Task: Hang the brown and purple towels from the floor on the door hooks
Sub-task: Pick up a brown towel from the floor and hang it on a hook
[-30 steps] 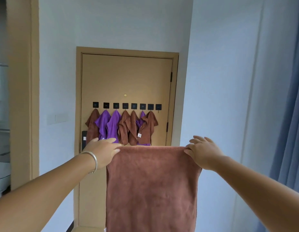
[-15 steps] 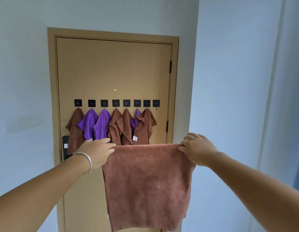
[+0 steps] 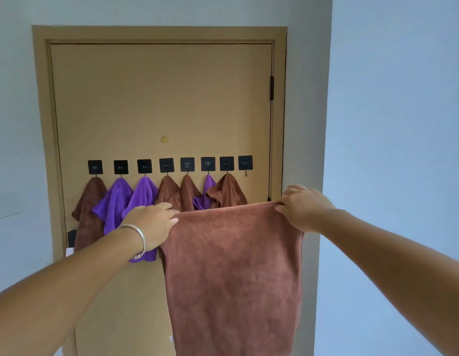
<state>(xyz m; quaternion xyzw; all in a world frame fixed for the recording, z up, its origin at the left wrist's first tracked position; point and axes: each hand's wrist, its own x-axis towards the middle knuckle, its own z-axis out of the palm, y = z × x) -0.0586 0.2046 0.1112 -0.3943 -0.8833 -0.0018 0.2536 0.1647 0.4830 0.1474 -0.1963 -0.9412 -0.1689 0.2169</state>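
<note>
I hold a brown towel (image 3: 233, 273) stretched flat in front of me by its top edge. My left hand (image 3: 152, 224) pinches its top left corner and my right hand (image 3: 304, 208) pinches its top right corner. Behind it is a tan door (image 3: 159, 98) with a row of several black square hooks (image 3: 166, 165). Brown towels (image 3: 90, 209) and purple towels (image 3: 141, 196) hang from all hooks but one. The rightmost hook (image 3: 245, 163) is bare, just above and left of my right hand.
Pale walls flank the door on both sides; the right wall (image 3: 390, 150) juts toward me. A black hinge (image 3: 271, 88) runs on the door's right edge. A small brass peephole (image 3: 164, 139) sits above the hooks.
The door has grown larger in view as I came closer. The held towel stays spread between both hands, now level with the lower part of the hanging towels.
</note>
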